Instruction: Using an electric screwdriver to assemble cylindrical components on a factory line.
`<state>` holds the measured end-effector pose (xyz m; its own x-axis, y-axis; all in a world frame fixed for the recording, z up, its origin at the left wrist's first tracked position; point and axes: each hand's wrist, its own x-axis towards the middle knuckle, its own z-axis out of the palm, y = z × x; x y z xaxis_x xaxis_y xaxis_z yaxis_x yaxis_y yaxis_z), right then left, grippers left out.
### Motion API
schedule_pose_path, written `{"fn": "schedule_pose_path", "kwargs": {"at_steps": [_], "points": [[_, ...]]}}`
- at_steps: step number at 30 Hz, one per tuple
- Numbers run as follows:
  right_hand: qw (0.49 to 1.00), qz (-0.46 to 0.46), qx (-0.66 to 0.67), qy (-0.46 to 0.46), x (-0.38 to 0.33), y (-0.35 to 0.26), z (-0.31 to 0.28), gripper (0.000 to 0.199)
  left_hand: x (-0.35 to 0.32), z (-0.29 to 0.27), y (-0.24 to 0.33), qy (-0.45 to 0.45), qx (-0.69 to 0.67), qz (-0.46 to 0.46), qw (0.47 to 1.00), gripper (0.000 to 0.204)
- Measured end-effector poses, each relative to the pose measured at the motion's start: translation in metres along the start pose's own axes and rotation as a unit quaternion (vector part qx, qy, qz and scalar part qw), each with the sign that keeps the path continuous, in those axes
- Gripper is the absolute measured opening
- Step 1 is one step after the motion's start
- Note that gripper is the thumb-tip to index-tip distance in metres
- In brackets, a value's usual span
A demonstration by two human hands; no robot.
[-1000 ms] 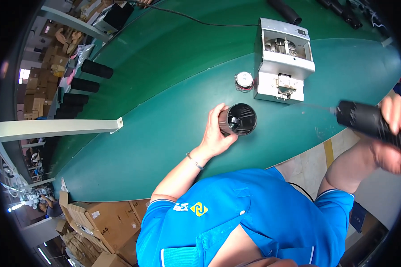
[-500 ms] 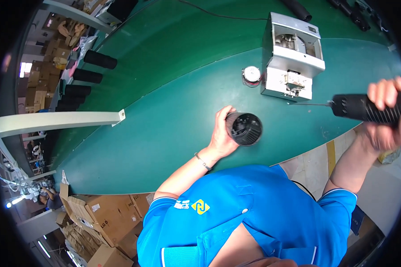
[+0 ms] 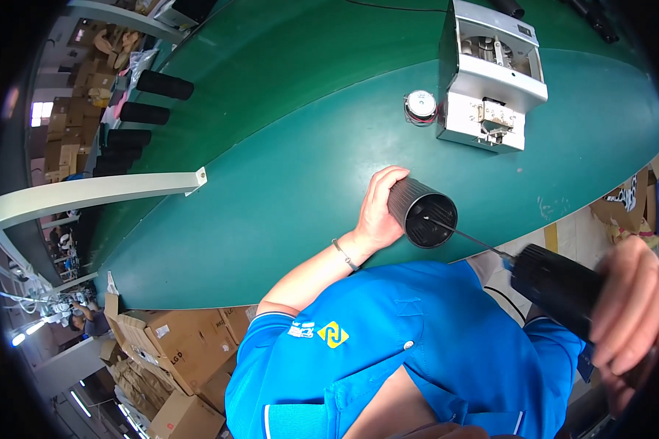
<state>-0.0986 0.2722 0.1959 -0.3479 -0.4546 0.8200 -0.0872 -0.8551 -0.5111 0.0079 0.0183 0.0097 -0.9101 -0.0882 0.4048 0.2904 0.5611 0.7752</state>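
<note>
My left hand (image 3: 379, 212) is wrapped round a ribbed black cylindrical housing (image 3: 410, 196) above the green table, its open end tilted toward the lower right. My right hand (image 3: 626, 311), partly blurred, grips a black electric screwdriver (image 3: 553, 282) at the right. The long thin bit (image 3: 470, 238) runs from the screwdriver into the housing's open end. What the bit's tip touches inside is hard to make out. Farther back stands a grey metal screw feeder (image 3: 490, 80), with a small round speaker (image 3: 420, 107) with thin wires lying at its left side.
The green table (image 3: 293, 197) has a curved near edge in front of my body. A pale metal arm (image 3: 102, 194) reaches over it from the left. Several black cylinders (image 3: 145, 113) lie at the far left. Cardboard boxes (image 3: 190, 351) stand below the table at lower left.
My right hand has brought the screwdriver from beside the screw feeder down toward me, and its bit is now inside the housing. My left hand has shifted slightly right with the housing.
</note>
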Motion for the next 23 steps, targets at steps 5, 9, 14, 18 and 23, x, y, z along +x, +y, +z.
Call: {"fn": "schedule_pose_path", "kwargs": {"at_steps": [5,9,14,18,23], "points": [[0.993,0.035,-0.101,0.047,0.025,0.059,0.042,0.041,0.0,-0.002,-0.018,0.003,-0.063,0.02,0.998,0.063],[0.979,0.12,-0.163,-0.024,0.031,0.069,0.039,0.063,-0.002,-0.006,-0.019,0.01,-0.061,0.017,0.998,0.062],[0.978,0.145,-0.147,-0.009,0.02,0.067,0.035,0.065,-0.002,-0.007,-0.018,0.013,-0.061,0.015,0.998,0.062],[0.975,0.161,-0.154,-0.01,0.022,0.065,0.034,0.066,0.0,-0.006,-0.017,0.012,-0.059,0.015,0.998,0.061],[0.975,0.158,-0.156,-0.023,0.023,0.068,0.033,0.065,-0.001,-0.006,-0.018,0.012,-0.064,0.011,0.998,0.061]]}}
